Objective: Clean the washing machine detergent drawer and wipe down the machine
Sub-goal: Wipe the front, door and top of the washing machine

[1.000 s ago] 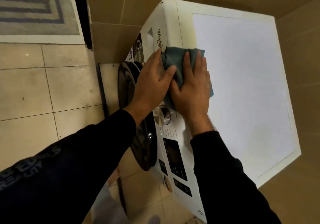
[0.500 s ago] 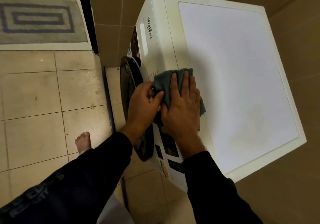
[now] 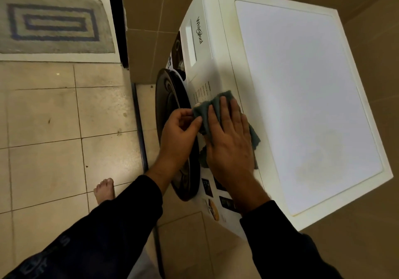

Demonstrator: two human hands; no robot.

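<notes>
The teal cloth (image 3: 216,108) lies bunched over the front top edge of the washing machine (image 3: 302,106), about midway along that edge, draping from the lid's rim down onto the control panel (image 3: 203,93). Its long axis follows the front edge, from the drawer end toward the display end. The right hand (image 3: 231,147) rests on the cloth, palm down, fingers straight and close together, pointing toward the drawer end. The left hand (image 3: 181,136) pinches the cloth's panel-side corner between thumb and curled fingers, in front of the round door (image 3: 172,132).

Compared with the frame half a second earlier, both hands and cloth sit slightly farther toward the display end of the panel; a second earlier they were near the brand lettering at the drawer end — the wipe has travelled along the front edge.

The detergent drawer (image 3: 191,43) is closed, a pale recessed rectangle just beside the lettering, at the panel's far end. The machine is a white box with a smooth, glossy, bordered lid; its door is dark, circular and shiny. Dark display patches and stickers mark the panel's near end.

Both sleeves (image 3: 280,240) are black fabric. A bare foot (image 3: 104,190) stands on beige glazed floor tiles (image 3: 43,116), and a woven mat (image 3: 54,23) with nested dark rectangles lies beyond the dark door frame — well apart from the machine.
</notes>
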